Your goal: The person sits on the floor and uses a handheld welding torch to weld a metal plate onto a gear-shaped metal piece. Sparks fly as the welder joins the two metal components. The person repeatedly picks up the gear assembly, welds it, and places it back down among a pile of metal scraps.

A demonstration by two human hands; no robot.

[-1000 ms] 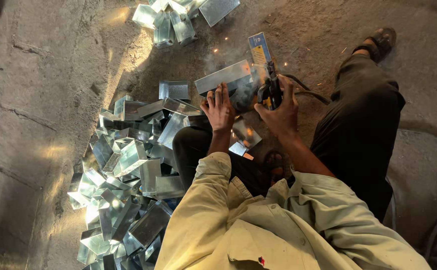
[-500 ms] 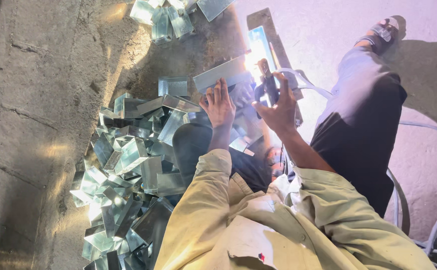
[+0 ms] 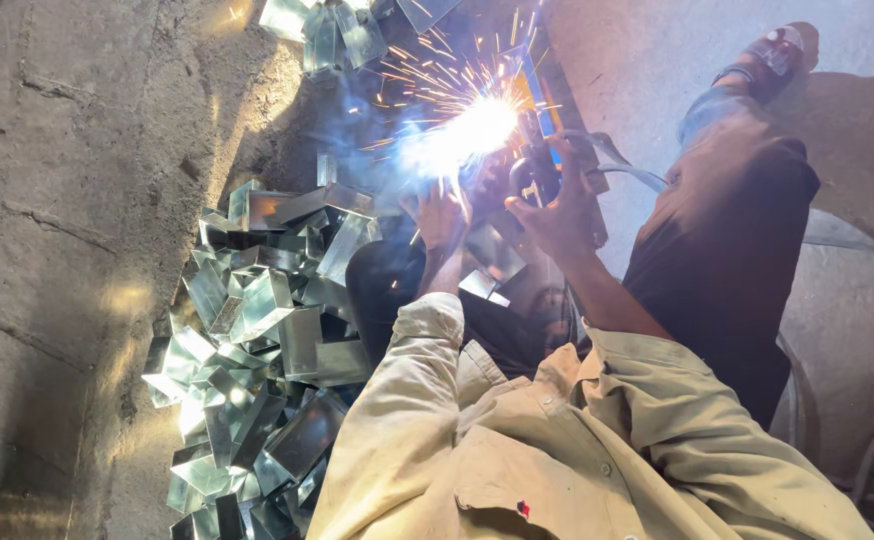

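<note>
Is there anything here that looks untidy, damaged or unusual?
Yes. The folded metal pieces lie in a loose jumbled heap on the floor. Sparks spray close to the bare left hand and right hand.

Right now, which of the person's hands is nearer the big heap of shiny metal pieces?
Left. The left hand is beside the heap of metal pieces; the right hand, gripping the welding torch, is farther off.

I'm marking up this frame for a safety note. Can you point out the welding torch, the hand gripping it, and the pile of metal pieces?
welding torch [image 3: 535,178]: head view, its dark body.
right hand [image 3: 562,215]: head view, back of the hand.
pile of metal pieces [image 3: 257,330]: head view, a shiny piece mid-pile.
</note>
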